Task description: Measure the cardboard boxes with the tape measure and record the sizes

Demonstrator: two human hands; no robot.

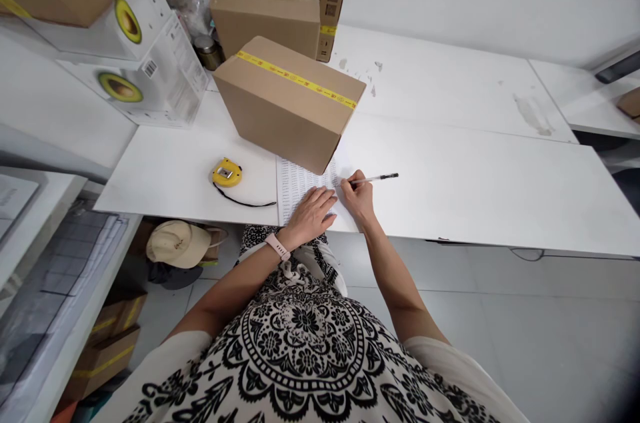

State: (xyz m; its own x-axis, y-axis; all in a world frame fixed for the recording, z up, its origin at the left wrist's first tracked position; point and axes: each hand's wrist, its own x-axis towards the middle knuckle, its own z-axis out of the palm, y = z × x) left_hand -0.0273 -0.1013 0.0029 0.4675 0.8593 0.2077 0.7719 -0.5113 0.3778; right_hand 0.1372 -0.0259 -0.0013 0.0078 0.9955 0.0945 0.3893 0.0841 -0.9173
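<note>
My right hand (359,198) is closed around a pen (383,177), whose dark end points to the right. Its tip rests at a printed sheet of paper (289,191) covered in rows of small text. Flat on that sheet lies my left hand (311,215), fingers stretched out toward the pen. A taped cardboard box (290,103) with a yellow strip along its top stands on the table just beyond the hands and hides the sheet's far part. Left of the sheet sits a yellow tape measure (227,172) with a black wrist strap.
The white table (475,190) stretches to the right. Behind stand more cardboard boxes (265,13), and white boxes with avocado pictures (150,80) at the left. A beige cap (179,243) is below the table's front edge. A shelf (45,210) stands at far left.
</note>
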